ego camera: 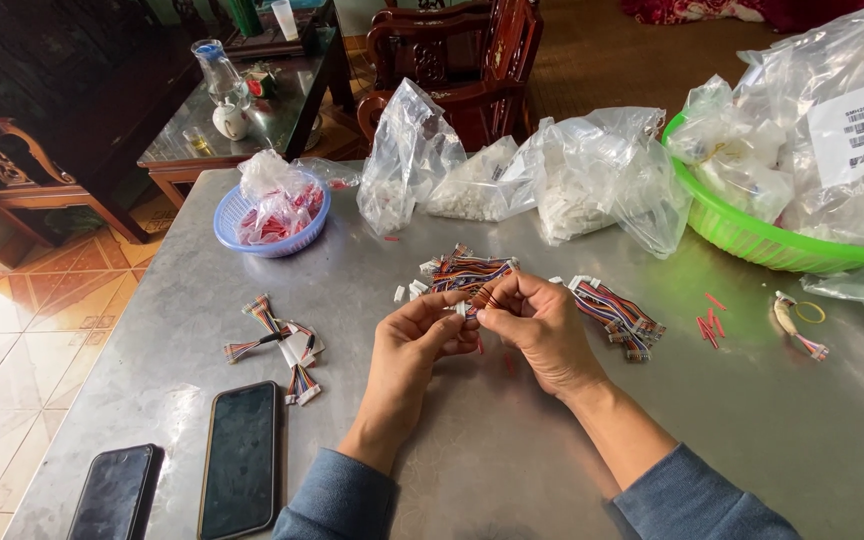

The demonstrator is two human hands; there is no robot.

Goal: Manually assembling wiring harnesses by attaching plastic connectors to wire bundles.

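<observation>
Two hands, left hand [422, 335] and right hand [537, 325] both pinching one small wire bundle [480, 297] over the metal table [512, 450], two phones [240, 458], two baskets, several plastic bags [592, 175] behind.

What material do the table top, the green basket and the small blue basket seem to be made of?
Table top: probably brushed stainless steel, grey with dull, soft reflections.
Green basket: seemingly plastic, with a bright uniform colour, slotted wall and slight gloss.
Small blue basket: likely plastic too, with a thin lattice wall in pale blue.
</observation>
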